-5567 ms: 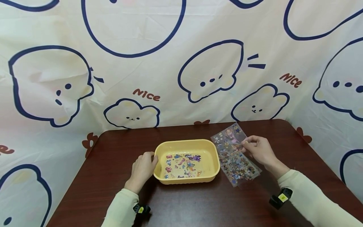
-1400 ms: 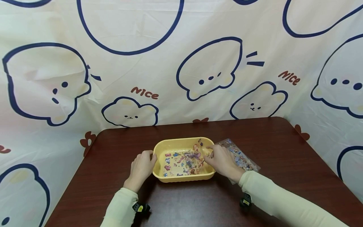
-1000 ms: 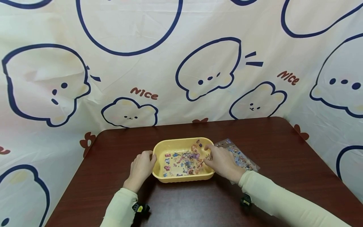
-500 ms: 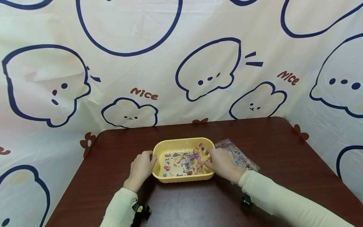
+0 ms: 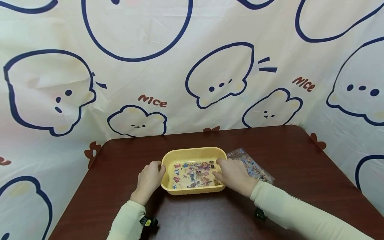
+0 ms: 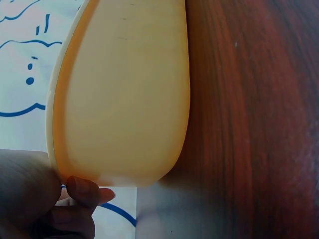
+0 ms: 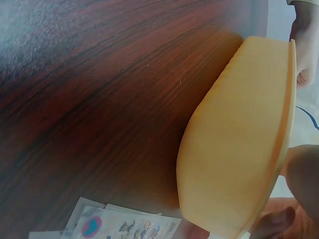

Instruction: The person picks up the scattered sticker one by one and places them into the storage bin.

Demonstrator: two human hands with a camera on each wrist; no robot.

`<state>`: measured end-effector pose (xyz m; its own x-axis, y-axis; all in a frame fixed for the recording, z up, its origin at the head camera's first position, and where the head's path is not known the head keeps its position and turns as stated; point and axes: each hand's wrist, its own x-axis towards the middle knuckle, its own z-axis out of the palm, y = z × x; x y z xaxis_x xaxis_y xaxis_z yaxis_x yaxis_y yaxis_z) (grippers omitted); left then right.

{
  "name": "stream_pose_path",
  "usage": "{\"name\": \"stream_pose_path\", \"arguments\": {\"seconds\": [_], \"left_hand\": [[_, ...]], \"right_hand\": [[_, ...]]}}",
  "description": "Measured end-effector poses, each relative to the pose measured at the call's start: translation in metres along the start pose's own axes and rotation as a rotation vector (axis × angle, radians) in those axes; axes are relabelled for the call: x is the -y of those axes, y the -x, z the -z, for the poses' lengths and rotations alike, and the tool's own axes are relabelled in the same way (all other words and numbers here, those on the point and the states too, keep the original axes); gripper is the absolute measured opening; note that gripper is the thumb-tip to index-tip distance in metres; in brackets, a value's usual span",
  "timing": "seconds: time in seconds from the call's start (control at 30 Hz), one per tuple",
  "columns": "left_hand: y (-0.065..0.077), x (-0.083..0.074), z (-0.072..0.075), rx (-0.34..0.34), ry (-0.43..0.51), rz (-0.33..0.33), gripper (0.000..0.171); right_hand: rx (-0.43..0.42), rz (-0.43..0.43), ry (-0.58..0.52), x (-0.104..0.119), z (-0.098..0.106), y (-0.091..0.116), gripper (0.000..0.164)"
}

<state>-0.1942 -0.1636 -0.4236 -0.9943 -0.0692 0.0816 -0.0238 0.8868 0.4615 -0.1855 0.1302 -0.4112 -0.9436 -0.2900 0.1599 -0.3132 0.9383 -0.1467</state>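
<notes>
A white cloth backdrop with blue-outlined cartoon figures rises behind a dark reddish-brown wood-grained table. On the table sits a yellow, rounded rectangular tray. Just beside its right end lie thin, clear film sheets printed with small coloured figures, at a slant, partly hidden behind the right hand. That hand lies across the tray's right rim, thumb and forefinger apart, their tips inside; whether it grips the rim or only rests there, I cannot tell. The left hand grips the opposite rim, its thumb and fingers curled round the edge, as the left wrist view shows.

Smallest is the clear printed film in the tray, spread flat on its floor; how many layers it holds, I cannot tell.

The step in hand looks like settling a sheet in the tray. The next move probably calls for lifting the right hand clear without dragging the film, then pinching up a single sheet from those outside.
</notes>
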Motion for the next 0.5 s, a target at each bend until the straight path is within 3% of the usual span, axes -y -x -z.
{"name": "stream_pose_path", "arguments": {"seconds": [0.2,0.5], "left_hand": [[0.0,0.0006,-0.0012,-0.01,0.002,-0.007,0.038],[0.0002,0.0007,-0.0011,-0.014,0.004,-0.007,0.037]], "right_hand": [[0.019,-0.014,-0.05,-0.0004,0.0013,0.0004,0.036],[-0.043,-0.01,-0.094,-0.0023,0.0046,0.0045,0.03]]}}
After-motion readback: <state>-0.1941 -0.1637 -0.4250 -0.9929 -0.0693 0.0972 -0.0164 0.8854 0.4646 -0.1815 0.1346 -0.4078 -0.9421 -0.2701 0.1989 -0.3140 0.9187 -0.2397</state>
